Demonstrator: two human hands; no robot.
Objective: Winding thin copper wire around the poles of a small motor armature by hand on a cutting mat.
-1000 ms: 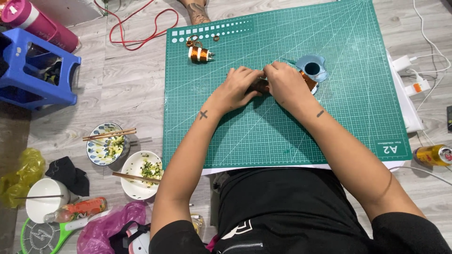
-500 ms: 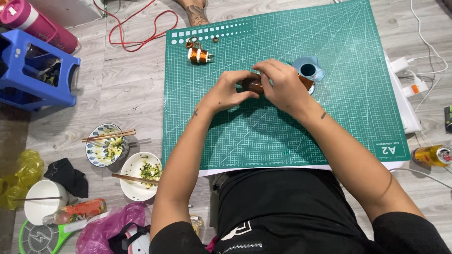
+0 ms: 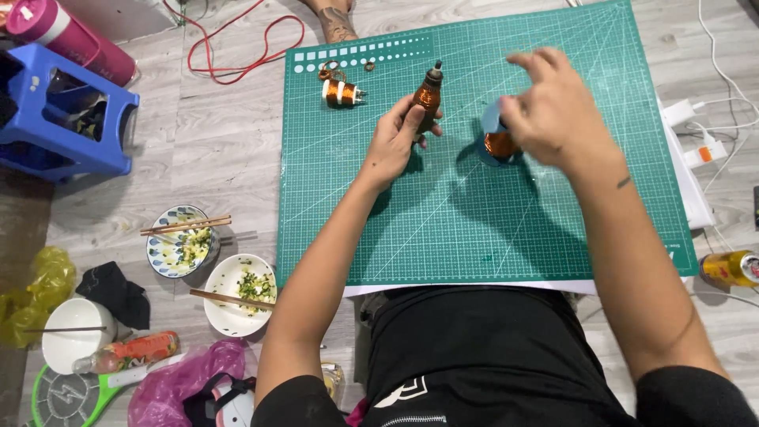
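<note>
Right now my left hand is curling its fingers around a small copper-wound rotor, pinching it upright-ish with its shaft tip pointing away from me, lifted just above the green cutting mat. My right hand is hovering over a spool of copper wire with a pale blue flange; its fingers are loosely spread and blurred, and I cannot tell whether they are touching the spool. The spool is sitting on the mat just right of the rotor. Further up the mat, near its far left corner, another copper-wound coil is lying on its side. Off the mat to my left, two bowls with chopsticks are standing on the grey floor, beyond them a blue plastic stool.
</note>
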